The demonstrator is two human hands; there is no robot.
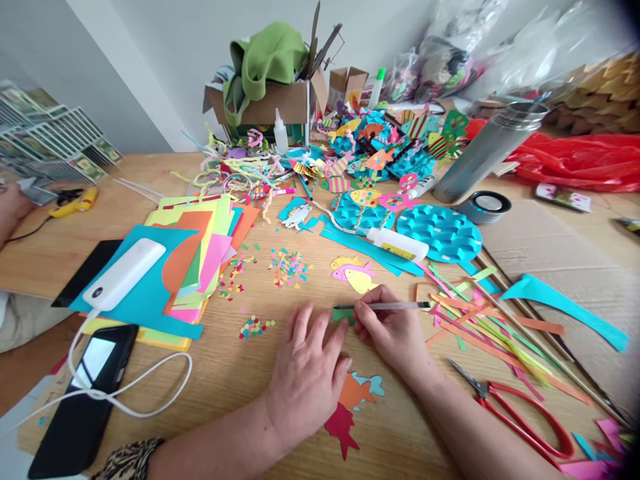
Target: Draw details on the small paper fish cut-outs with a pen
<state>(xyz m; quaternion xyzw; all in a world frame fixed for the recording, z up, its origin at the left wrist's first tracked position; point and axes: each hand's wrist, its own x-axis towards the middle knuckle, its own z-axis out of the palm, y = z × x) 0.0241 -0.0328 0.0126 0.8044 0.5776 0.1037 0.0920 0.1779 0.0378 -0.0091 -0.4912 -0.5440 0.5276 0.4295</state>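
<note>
My right hand [393, 330] is closed round a thin pen [400, 306], held nearly level with its tip pointing left. The pen tip touches or hovers over a small green paper piece [344, 315]; I cannot tell which. My left hand [313, 367] lies flat with fingers spread, its fingertips at the lower edge of the green paper. Just beyond the hands lie paper fish, a yellow one [361, 280] in front of a pink one. Nearer to me are an orange paper fish [356, 392], a light blue one partly under it, and a red one [341, 427].
Red-handled scissors [525, 413] lie right, below paper strips [493, 310]. A glue bottle [397, 244] is beyond the hands. Confetti piles [290, 267], coloured sheets [135, 267], a power bank [125, 273] and a phone [87, 400] lie left. Another person's hand [13, 207] shows far left.
</note>
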